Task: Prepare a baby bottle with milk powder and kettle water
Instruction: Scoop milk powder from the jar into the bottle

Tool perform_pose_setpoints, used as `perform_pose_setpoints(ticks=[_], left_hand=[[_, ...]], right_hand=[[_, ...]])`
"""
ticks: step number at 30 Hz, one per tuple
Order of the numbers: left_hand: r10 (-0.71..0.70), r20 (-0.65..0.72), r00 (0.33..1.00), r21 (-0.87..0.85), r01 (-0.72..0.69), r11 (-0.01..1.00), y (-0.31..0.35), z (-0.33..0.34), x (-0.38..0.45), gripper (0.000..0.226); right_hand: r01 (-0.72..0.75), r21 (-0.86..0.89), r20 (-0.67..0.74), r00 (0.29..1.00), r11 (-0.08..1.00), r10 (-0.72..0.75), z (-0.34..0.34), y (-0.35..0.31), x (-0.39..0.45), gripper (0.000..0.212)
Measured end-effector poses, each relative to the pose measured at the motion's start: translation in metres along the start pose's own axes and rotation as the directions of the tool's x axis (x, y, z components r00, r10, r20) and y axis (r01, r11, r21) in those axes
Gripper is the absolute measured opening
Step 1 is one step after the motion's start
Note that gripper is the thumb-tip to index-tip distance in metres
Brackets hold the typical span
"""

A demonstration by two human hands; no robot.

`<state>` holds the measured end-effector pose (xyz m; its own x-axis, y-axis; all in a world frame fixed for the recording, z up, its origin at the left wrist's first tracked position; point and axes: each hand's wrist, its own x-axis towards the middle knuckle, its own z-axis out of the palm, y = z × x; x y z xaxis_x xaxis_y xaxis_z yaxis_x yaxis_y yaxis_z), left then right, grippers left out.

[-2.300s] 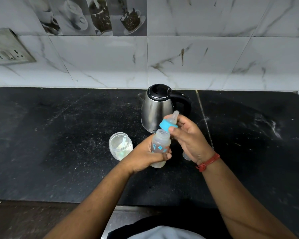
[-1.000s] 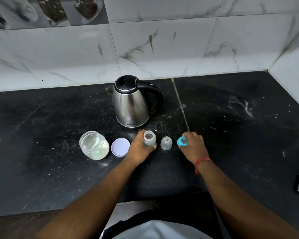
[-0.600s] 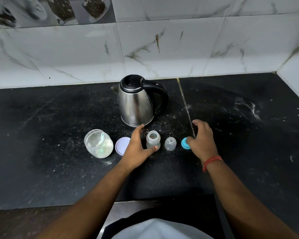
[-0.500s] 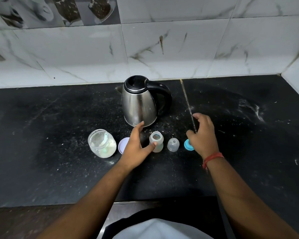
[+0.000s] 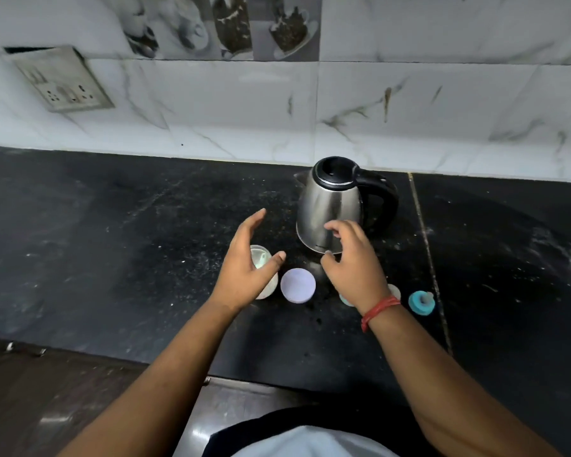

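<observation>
A steel kettle [image 5: 330, 206] with a black lid and handle stands on the black counter [image 5: 112, 242]. My left hand [image 5: 248, 268] hovers open over the clear milk powder jar [image 5: 259, 257], hiding most of it. The jar's lilac lid [image 5: 298, 286] lies flat beside it. My right hand [image 5: 351, 262] is open, fingers curled, in front of the kettle's base. Its wrist covers the open baby bottle [image 5: 345, 299] and most of the clear cap [image 5: 394, 290]. The blue collar with its teat [image 5: 421, 302] lies further right.
A white marble-tiled wall [image 5: 244, 110] runs behind the counter, with a socket plate [image 5: 63, 80] at upper left. A seam [image 5: 426, 245] crosses the counter right of the kettle. The counter's front edge [image 5: 145, 361] lies close to my body.
Both hands let go of the bottle and the blue collar and moved left. My left hand now hovers over the powder jar; my right hand is in front of the kettle. The view swung left.
</observation>
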<state>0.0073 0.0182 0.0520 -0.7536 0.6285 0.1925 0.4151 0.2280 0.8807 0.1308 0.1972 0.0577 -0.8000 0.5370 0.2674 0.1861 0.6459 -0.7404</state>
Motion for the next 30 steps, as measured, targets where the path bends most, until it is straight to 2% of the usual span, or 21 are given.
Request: perform_pose_setpoints(ticks=[3, 6, 10, 15, 19, 25, 30], left_hand=[[-0.044, -0.017, 0.999, 0.019, 0.045, 0.999, -0.017, -0.021, -0.006, 0.082], [-0.1, 0.0, 0.995, 0.044, 0.1, 0.994, -0.036, -0.035, -0.014, 0.089], [-0.191, 0.07, 0.979, 0.079, 0.186, 0.979, -0.058, -0.04, -0.019, 0.101], [-0.274, 0.215, 0.937, 0.128, 0.252, 0.959, -0.078, -0.037, -0.016, 0.116], [-0.26, 0.288, 0.921, 0.108, 0.239, 0.965, -0.09, -0.032, -0.012, 0.108], [-0.178, 0.285, 0.942, 0.01, 0.182, 0.983, -0.09, -0.023, -0.01, 0.079], [-0.135, 0.254, 0.958, -0.016, 0.144, 0.989, -0.092, -0.019, -0.013, 0.084]], right_hand=[[-0.049, -0.035, 0.163, 0.985, 0.998, 0.054, 0.023, -0.011, 0.005, 0.051], [-0.097, -0.133, 0.37, 0.919, 0.986, 0.14, 0.041, -0.018, 0.01, 0.059], [-0.128, -0.212, 0.497, 0.839, 0.969, 0.22, 0.059, -0.025, 0.012, 0.066], [-0.192, -0.169, 0.546, 0.799, 0.967, 0.254, 0.073, -0.028, 0.009, 0.064], [-0.214, -0.084, 0.541, 0.81, 0.973, 0.224, 0.076, -0.027, 0.006, 0.058], [-0.239, -0.028, 0.524, 0.823, 0.971, 0.218, 0.083, -0.021, 0.001, 0.059], [-0.249, -0.08, 0.524, 0.813, 0.965, 0.253, 0.075, -0.023, 0.001, 0.052]])
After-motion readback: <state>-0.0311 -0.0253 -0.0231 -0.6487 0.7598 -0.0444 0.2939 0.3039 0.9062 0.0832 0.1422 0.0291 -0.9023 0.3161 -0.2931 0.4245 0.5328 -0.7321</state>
